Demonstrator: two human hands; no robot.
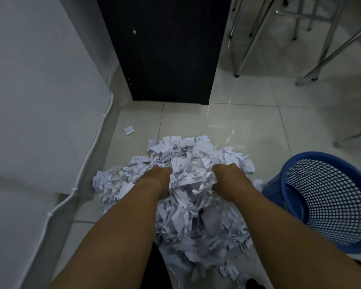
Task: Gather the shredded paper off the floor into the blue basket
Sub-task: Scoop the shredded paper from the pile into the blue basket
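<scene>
Head view: both bare forearms reach forward and down from the bottom of the frame, roughly parallel, into a heap of white shredded paper strips and scraps (196, 184) lying on the glossy pale tiled floor (248, 126). The left hand (157, 177) is plunged into the left-centre of the heap, wrist bent downward, knuckles up, fingers buried in the strips. The right hand (225, 176) mirrors it on the other side, curled inward, its fingers also hidden under paper. A bunch of strips is pressed between the two hands; each grip is closed on shredded paper, though the fingertips cannot be seen.

The round blue plastic mesh basket (329, 201) stands on the floor just to the right of the heap, near the right forearm, tilted toward the camera. One stray white paper scrap (129, 130) lies apart, beyond the heap to the left. A dark cabinet panel (165, 49) stands behind, chrome chair legs (248, 38) at upper right.
</scene>
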